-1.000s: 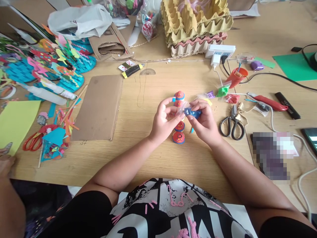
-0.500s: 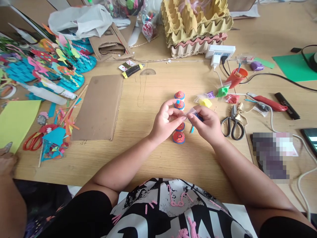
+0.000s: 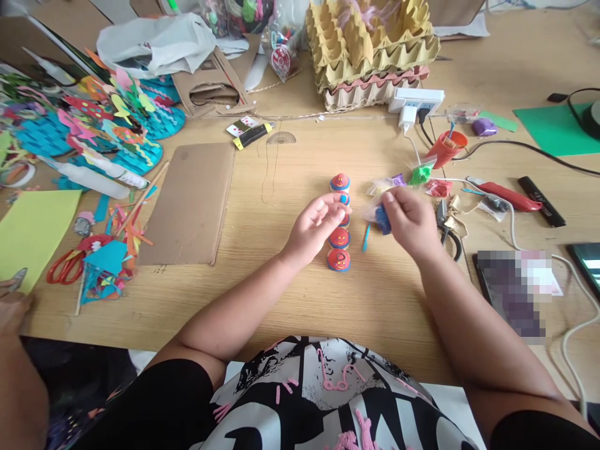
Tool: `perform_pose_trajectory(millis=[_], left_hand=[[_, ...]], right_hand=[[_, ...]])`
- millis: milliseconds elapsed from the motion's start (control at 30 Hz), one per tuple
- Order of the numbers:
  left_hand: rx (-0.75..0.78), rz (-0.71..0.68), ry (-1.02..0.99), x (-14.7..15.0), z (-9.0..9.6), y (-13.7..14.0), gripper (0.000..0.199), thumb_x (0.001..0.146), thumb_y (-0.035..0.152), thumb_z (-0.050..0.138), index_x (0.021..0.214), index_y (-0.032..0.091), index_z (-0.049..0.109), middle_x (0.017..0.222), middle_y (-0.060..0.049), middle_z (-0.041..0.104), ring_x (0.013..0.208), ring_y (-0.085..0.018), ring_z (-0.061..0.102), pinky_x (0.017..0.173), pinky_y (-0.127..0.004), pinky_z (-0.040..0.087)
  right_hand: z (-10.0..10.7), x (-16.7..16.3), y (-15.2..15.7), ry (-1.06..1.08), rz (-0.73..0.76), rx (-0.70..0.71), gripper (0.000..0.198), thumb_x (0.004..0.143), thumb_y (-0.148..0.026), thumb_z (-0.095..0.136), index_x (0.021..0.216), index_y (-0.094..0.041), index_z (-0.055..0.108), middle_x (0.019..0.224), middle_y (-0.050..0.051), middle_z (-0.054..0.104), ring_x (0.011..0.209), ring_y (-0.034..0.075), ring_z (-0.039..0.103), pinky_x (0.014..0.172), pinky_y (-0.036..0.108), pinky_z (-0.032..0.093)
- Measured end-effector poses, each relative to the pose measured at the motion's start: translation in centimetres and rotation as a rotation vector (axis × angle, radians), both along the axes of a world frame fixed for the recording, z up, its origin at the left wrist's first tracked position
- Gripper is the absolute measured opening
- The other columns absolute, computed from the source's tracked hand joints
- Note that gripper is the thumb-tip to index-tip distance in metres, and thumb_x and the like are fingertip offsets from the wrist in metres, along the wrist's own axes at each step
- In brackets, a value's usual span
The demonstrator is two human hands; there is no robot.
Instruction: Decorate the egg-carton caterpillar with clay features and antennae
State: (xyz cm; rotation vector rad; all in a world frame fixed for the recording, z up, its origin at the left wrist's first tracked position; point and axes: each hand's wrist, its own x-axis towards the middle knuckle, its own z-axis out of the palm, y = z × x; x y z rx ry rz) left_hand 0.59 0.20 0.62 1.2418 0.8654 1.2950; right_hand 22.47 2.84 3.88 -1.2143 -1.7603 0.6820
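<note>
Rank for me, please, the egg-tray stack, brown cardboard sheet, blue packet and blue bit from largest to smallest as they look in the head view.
1. Egg-tray stack
2. Brown cardboard sheet
3. Blue packet, partly covered by the right hand
4. Blue bit at the left hand

Bright, soft light; faint shadows on table [image 3: 319, 306]; edges stretched; pixelated patch [image 3: 513, 294] at right.

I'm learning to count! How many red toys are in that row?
5: one red toy at the far end, two in the middle partly hidden by the left hand, and two at the near end. That hand might hide another.
</note>
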Motion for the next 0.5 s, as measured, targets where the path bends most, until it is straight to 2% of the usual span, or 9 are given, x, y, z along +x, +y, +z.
perform_pose_trajectory(millis=[67,133,200,267,300,367,433,500], left_hand=[[-0.062,0.037,-0.008,-0.2,-0.1,0.3,0.044,0.093,0.064,0.07,0.111,0.024,0.072,0.112,-0.006,0.079,0.096,-0.017,0.071,0.075,-0.029,0.053],[-0.124,0.074,-0.029,-0.4,0.1,0.5,0.047,0.092,0.067,0.068,0.106,0.023,0.076,0.109,-0.006,0.079,0.09,-0.016,0.067,0.069,-0.028,0.048],[-0.172,0.103,-0.035,-0.4,0.4,0.4,0.05,0.094,0.068,0.064,0.104,0.021,0.077,0.111,-0.007,0.078,0.089,-0.015,0.064,0.067,-0.028,0.045],[-0.178,0.112,-0.024,-0.4,0.7,0.4,0.055,0.095,0.071,0.058,0.103,0.021,0.078,0.114,-0.008,0.077,0.09,-0.016,0.063,0.067,-0.028,0.044],[-0.173,0.11,-0.013,-0.4,0.7,0.4,0.058,0.096,0.073,0.054,0.103,0.021,0.079,0.116,-0.008,0.077,0.091,-0.016,0.063,0.067,-0.029,0.044],[-0.163,0.095,0.017,-0.5,0.5,0.4,0.063,0.099,0.076,0.047,0.104,0.022,0.08,0.118,-0.008,0.078,0.094,-0.017,0.063,0.069,-0.03,0.044],[-0.15,0.075,0.054,-0.6,0.2,0.5,0.066,0.101,0.076,0.041,0.107,0.024,0.081,0.12,-0.007,0.078,0.096,-0.018,0.064,0.072,-0.031,0.045],[-0.128,0.056,0.116,-0.7,0.0,0.4,0.072,0.102,0.077,0.033,0.11,0.025,0.082,0.119,-0.006,0.079,0.099,-0.02,0.064,0.075,-0.033,0.047]], right_hand=[[-0.1,2.0,1.5,-0.245,-0.108,0.044,0.043,0.099,-0.049,0.062,0.066,-0.025,0.05,0.067,0.004,0.052,0.067,0.021,0.05,0.064,0.037,0.039],[-0.6,3.9,2.6,-0.453,-0.154,0.011,0.039,0.097,-0.039,0.06,0.063,-0.025,0.048,0.069,0.006,0.055,0.071,0.023,0.054,0.066,0.038,0.039],[-1.2,5.3,3.3,-0.616,-0.135,-0.049,0.033,0.095,-0.032,0.058,0.064,-0.023,0.053,0.077,0.009,0.062,0.078,0.025,0.059,0.07,0.039,0.043],[-1.7,5.9,3.4,-0.696,-0.195,-0.037,0.02,0.091,-0.031,0.062,0.073,-0.021,0.065,0.091,0.013,0.068,0.09,0.03,0.063,0.078,0.043,0.048],[-1.8,5.8,3.3,-0.701,-0.234,-0.004,0.014,0.09,-0.031,0.064,0.082,-0.02,0.07,0.099,0.015,0.069,0.097,0.033,0.064,0.083,0.046,0.049],[-1.5,5.0,2.9,-0.637,-0.282,0.102,0.018,0.09,-0.033,0.068,0.1,-0.02,0.076,0.11,0.017,0.069,0.107,0.038,0.064,0.091,0.052,0.051],[-1.0,3.5,2.1,-0.493,-0.226,0.213,0.022,0.095,-0.037,0.067,0.106,-0.021,0.077,0.11,0.016,0.069,0.106,0.036,0.066,0.093,0.053,0.053],[-0.4,1.5,1.0,-0.309,-0.084,0.276,0.026,0.097,-0.045,0.068,0.11,-0.024,0.076,0.107,0.012,0.07,0.101,0.031,0.068,0.089,0.049,0.057]])
